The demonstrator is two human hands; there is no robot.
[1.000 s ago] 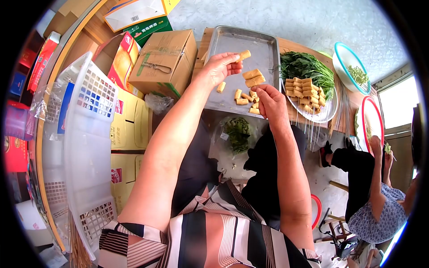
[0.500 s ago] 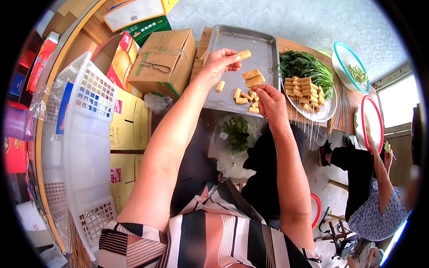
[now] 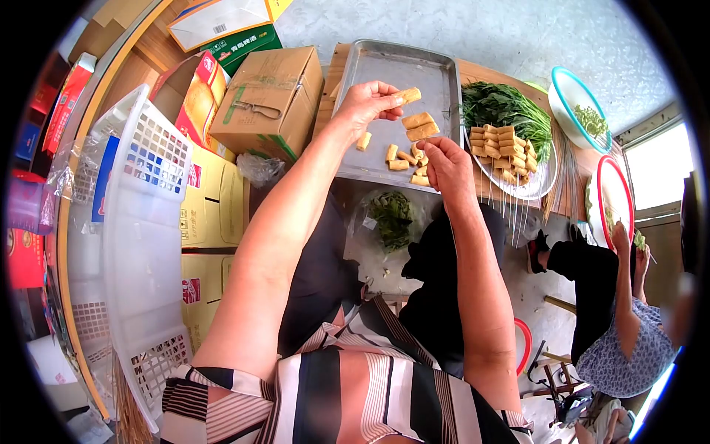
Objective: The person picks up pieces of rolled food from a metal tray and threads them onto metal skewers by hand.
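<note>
My left hand (image 3: 367, 108) is closed, pinching one yellow-brown tofu skin roll (image 3: 408, 95) over the metal tray (image 3: 405, 65). With closed fingers, my right hand (image 3: 449, 166) grips a skewer of two tofu skin rolls (image 3: 421, 126) that sit side by side just beyond the fingertips. The stick itself is mostly hidden by the fingers. Several loose rolls (image 3: 398, 165) lie in the near part of the tray, below both hands. To the right, a white plate (image 3: 546, 188) bears a stack of skewered rolls (image 3: 504, 150), their thin sticks hanging over the near edge.
Leafy greens (image 3: 510, 111) lie behind the plate. A blue-rimmed bowl (image 3: 562, 96) and a red-rimmed basin (image 3: 627, 194) stand further right, near another person (image 3: 625, 348). Cardboard boxes (image 3: 262, 103) and a white plastic basket (image 3: 144, 244) fill the left. A bag of greens (image 3: 392, 220) sits below the tray.
My left hand has moved slightly to the right and down with its roll, nearer the skewered pair. The right hand has barely moved.
</note>
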